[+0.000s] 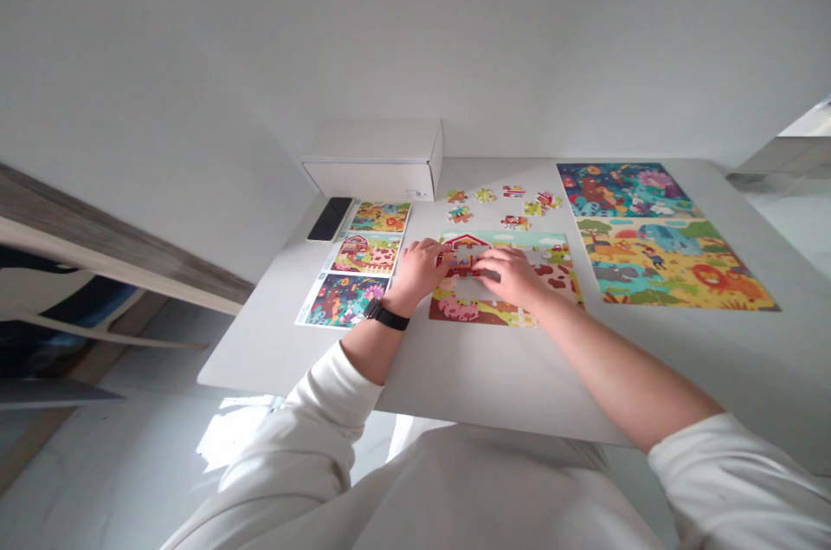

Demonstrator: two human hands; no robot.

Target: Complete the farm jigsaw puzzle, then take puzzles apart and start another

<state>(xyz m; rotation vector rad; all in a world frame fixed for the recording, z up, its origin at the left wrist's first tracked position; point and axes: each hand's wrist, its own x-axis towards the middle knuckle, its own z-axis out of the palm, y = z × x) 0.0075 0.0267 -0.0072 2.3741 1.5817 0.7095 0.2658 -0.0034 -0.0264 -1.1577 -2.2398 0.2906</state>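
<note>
**Close work, side by side**

The person's left hand (419,266), with a black strap watch (386,315) on its wrist, and right hand (510,275) lie low over a part-built cardboard farm jigsaw puzzle (499,281). The puzzle sits flat near the middle of a white rectangular table (454,372). Both hands are narrow, their fingers drawn close and reaching toward each other, just apart, over the red barn at the puzzle's upper left. The fingers cover what lies beneath them, so I cannot tell whether either hand holds a piece.

Small, brightly coloured loose cardboard jigsaw pieces (484,196) lie scattered just beyond the puzzle, well within reach of neither palm's edge. Left of the hands lies a long printed paper sheet with three stacked colourful scenes (367,254), and a black rectangular smartphone (330,219) rests beside its far end. A white cardboard box (373,160) stands at the table's far edge against the pale wall. To the right lies a large assembled jungle-animal jigsaw puzzle (662,238) in blues, yellows and reds. Loose white sleeves (305,437) are pushed up both forearms.
</note>
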